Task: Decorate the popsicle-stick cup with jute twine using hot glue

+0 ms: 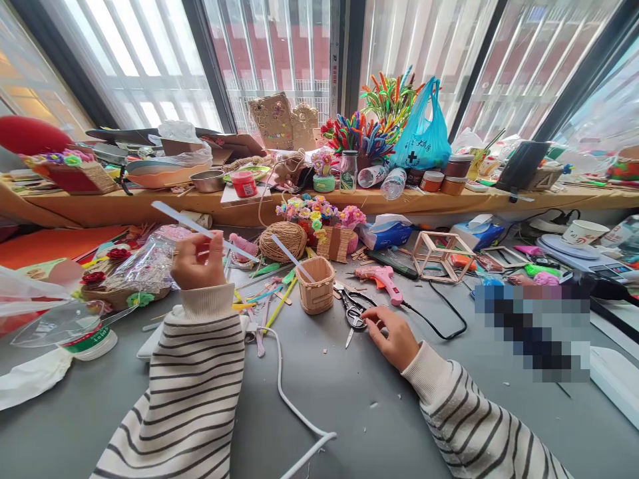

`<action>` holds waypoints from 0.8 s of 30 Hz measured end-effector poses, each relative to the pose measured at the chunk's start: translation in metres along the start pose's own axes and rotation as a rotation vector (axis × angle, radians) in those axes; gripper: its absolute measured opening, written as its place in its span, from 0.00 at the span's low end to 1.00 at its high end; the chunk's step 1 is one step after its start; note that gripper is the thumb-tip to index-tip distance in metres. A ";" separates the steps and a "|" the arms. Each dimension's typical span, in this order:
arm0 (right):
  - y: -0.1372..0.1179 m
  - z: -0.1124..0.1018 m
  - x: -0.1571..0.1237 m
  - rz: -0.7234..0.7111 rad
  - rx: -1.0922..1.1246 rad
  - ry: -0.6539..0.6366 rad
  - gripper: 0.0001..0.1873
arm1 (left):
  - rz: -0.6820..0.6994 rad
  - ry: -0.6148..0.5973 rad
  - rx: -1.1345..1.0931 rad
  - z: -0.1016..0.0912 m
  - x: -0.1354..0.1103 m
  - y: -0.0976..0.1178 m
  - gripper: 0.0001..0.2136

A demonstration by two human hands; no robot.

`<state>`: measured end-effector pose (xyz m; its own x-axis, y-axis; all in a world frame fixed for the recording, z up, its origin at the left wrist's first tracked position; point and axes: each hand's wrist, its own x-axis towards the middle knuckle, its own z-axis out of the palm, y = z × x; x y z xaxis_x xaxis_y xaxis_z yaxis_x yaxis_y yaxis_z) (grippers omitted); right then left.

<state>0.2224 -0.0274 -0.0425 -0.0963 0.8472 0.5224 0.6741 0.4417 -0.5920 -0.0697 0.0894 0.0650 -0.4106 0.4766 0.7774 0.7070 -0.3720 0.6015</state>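
My left hand (200,261) is raised over the left part of the table, pinching a long, translucent white glue stick (182,218) between thumb and fingers. Another such stick (292,258) leans out of a small wooden basket (316,289) that stands upright in the middle. Just right of the basket, black-handled scissors (355,317) lie on the table. The curled fingers of my right hand (394,338) are at their handle, thumb and fingertips closed on its edge. Behind them rests a pink glue gun (382,281) with a black cord.
A white cable (287,392) runs across the front of the grey table (399,426). Twine (283,241), crocheted flowers (309,209) and a wooden stick frame (443,256) stand behind. A plastic cup (90,336) is at left, a scale (574,256) at right. A crowded ledge (299,203) lines the windows.
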 end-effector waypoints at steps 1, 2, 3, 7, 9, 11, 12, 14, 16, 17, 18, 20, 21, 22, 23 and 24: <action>0.000 0.000 0.000 0.001 0.002 0.000 0.09 | -0.016 0.076 -0.058 -0.002 0.003 0.008 0.13; 0.000 0.000 0.000 0.001 0.003 -0.001 0.09 | -0.016 0.116 -0.113 -0.004 0.004 0.016 0.13; -0.001 0.000 0.000 0.002 0.005 -0.001 0.09 | -0.010 0.157 -0.187 -0.005 0.004 0.024 0.13; -0.001 0.000 0.000 0.004 0.009 -0.009 0.09 | 0.003 -0.094 -0.444 0.002 -0.012 0.047 0.11; -0.001 0.000 0.000 0.002 0.009 -0.015 0.09 | 0.000 -0.177 -0.417 0.013 -0.025 0.048 0.10; -0.001 0.000 0.000 -0.001 0.009 -0.024 0.09 | 0.066 -0.357 -0.213 0.025 -0.037 0.045 0.10; -0.001 -0.001 0.000 -0.003 0.009 -0.030 0.09 | 0.075 -0.376 -0.183 0.030 -0.041 0.042 0.09; -0.001 -0.001 0.000 -0.005 0.010 -0.040 0.09 | 0.073 -0.377 -0.154 0.036 -0.047 0.037 0.08; -0.001 -0.001 0.000 -0.004 0.012 -0.044 0.09 | 0.045 -0.350 -0.152 0.038 -0.050 0.032 0.08; -0.001 -0.001 0.000 -0.002 0.013 -0.045 0.09 | 0.025 -0.339 -0.152 0.039 -0.052 0.029 0.09; -0.001 0.000 0.000 0.000 0.013 -0.045 0.09 | 0.001 -0.334 -0.157 0.039 -0.053 0.027 0.10; -0.001 0.000 0.000 0.004 0.014 -0.046 0.09 | -0.053 -0.341 -0.179 0.042 -0.057 0.021 0.15; -0.001 0.000 -0.001 0.005 0.015 -0.048 0.09 | -0.079 -0.359 -0.193 0.043 -0.058 0.019 0.18; -0.001 0.000 -0.001 0.006 0.016 -0.051 0.09 | -0.101 -0.389 -0.207 0.046 -0.059 0.017 0.20; -0.001 0.000 -0.001 0.006 0.017 -0.054 0.09 | -0.118 -0.428 -0.218 0.048 -0.060 0.015 0.21; -0.001 0.000 -0.001 0.007 0.018 -0.057 0.09 | -0.128 -0.473 -0.225 0.051 -0.060 0.014 0.21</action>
<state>0.2220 -0.0283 -0.0425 -0.1338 0.8656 0.4825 0.6620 0.4404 -0.6065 -0.0056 0.0960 0.0179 -0.1445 0.8170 0.5583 0.5057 -0.4240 0.7513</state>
